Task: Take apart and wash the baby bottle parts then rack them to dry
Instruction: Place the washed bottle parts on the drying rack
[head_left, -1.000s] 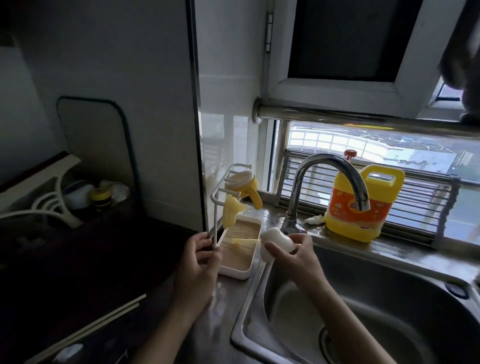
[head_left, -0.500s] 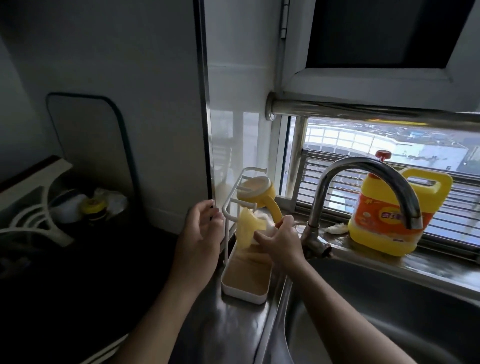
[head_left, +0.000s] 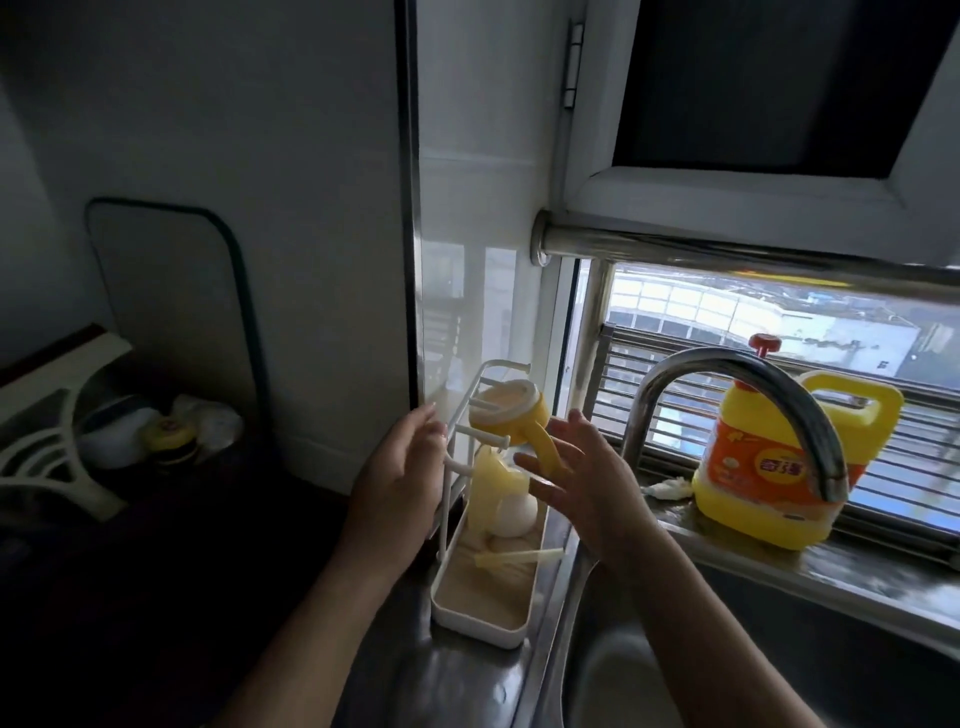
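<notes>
Yellow handled bottle collar hangs on the top peg of the white drying rack. A second yellow piece sits lower, and a white rounded part lies in the tray. Your right hand is spread wide and empty beside the collar's handle. Your left hand, fingers relaxed, is at the rack's posts. The faucet stands to the right.

The drying rack stands on the counter just left of the sink, the tap behind the sink's rim, the detergent jug on the sill right of it. A handled collar hangs on a top peg, a straw lies in the rack's base
</notes>
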